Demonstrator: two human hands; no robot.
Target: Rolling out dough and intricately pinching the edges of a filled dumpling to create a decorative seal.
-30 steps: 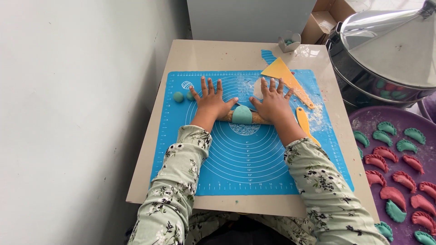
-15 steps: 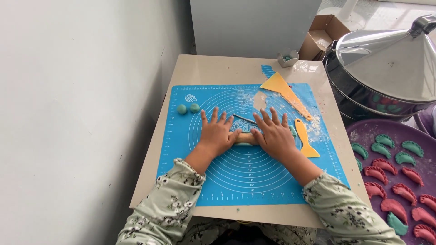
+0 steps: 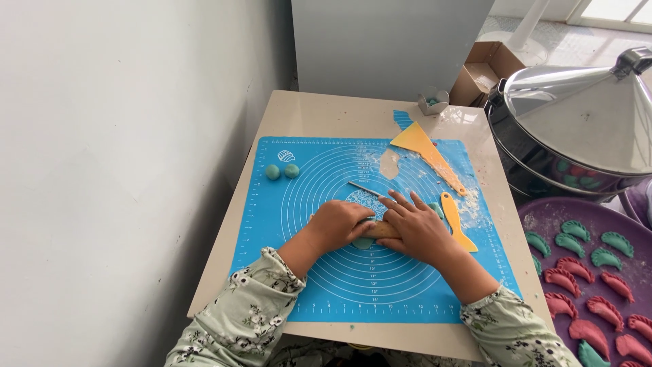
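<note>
Bare blue mat open on the wrist side of the fingers, thin stick just beyond the fingertips, yellow spatula close to their right, two teal dough balls well off to the left, yellow scraper farther ahead, steel steamer blocking the right table edge

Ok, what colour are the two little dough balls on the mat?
Teal green dough balls, clearest in the head view, on the blue mat.

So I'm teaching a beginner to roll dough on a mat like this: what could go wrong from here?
The teal dough is mostly hidden under both hands, so it may roll out unevenly. The right hand works close to the yellow scraper, which it could knock. The two small dough balls sit uncovered and might dry out.
</note>
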